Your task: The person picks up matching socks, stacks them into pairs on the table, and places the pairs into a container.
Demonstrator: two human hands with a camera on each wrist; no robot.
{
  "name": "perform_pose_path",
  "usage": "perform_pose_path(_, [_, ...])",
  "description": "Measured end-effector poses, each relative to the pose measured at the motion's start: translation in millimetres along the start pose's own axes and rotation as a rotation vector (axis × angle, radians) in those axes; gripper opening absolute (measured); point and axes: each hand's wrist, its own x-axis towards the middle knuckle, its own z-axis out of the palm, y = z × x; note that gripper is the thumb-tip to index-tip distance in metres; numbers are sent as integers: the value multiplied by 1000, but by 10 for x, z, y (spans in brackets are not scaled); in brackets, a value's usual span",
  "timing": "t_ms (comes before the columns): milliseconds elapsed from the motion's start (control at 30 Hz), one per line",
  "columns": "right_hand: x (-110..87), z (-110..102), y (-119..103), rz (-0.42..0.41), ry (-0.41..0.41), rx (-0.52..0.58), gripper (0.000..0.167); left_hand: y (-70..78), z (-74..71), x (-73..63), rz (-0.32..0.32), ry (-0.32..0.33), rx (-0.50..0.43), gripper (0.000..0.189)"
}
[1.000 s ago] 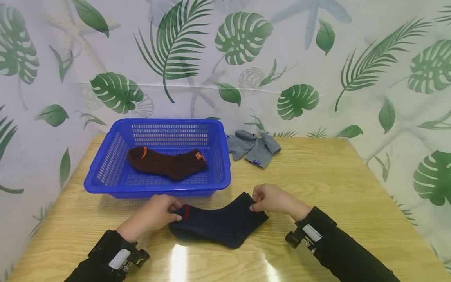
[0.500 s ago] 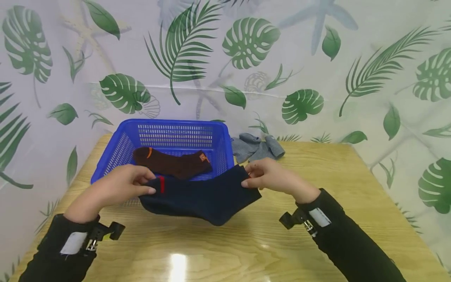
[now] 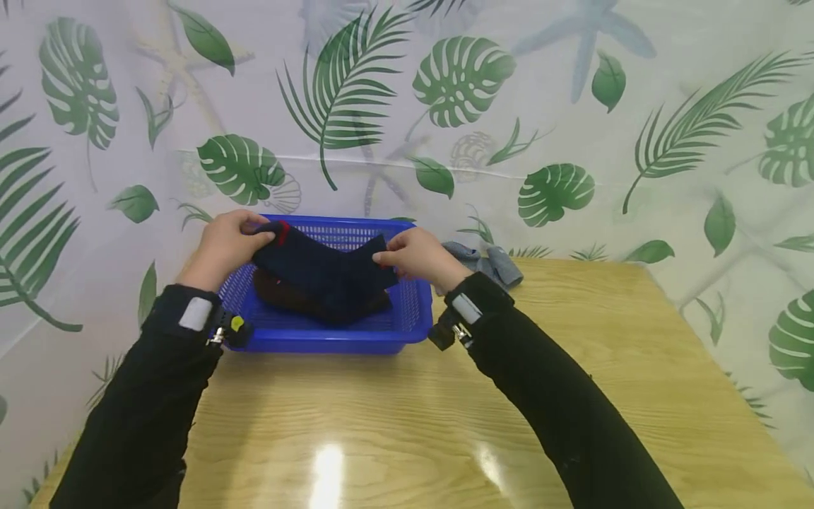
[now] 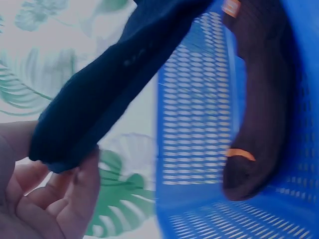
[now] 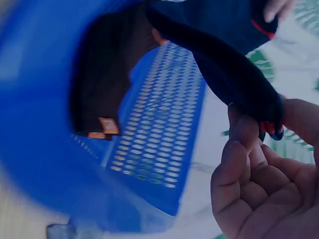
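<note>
A dark navy sock (image 3: 324, 272) with a red stripe at its toe hangs stretched between both hands, above the blue basket (image 3: 324, 336). The left hand (image 3: 230, 244) pinches the toe end; in the left wrist view thumb and fingers close on the navy sock (image 4: 99, 99). At the cuff end the right hand (image 3: 422, 258) holds the sock between thumb and fingers, near a bit of red seen in the right wrist view. Inside the basket lies a brown sock (image 4: 264, 84) with orange marks, partly hidden in the head view behind the navy one.
Grey socks (image 3: 502, 267) lie on the wooden table (image 3: 394, 417) just right of the basket, partly covered by the right hand and wrist. A leaf-print cloth (image 3: 483, 177) hangs behind the table.
Both hands have lifted the navy sock off the table and carried it forward, from in front of the basket to above it. The brown sock and the grey socks stay put.
</note>
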Motion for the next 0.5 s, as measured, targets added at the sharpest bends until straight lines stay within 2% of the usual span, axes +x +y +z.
perform_pose_path(100, [218, 85, -3, 27, -2, -23, 31, -48, 109, 180, -42, 51, 3, 36])
perform_pose_path(233, [434, 156, -8, 109, -30, -118, 37, -126, 201, 323, -114, 75, 17, 38])
perform_pose_path(367, [594, 199, -12, 163, -63, -253, 34, -232, 237, 381, -207, 48, 26, 41])
perform_pose_path(500, [712, 279, 2, 193, -137, -321, 30, -376, 256, 403, -310, 2, -4, 41])
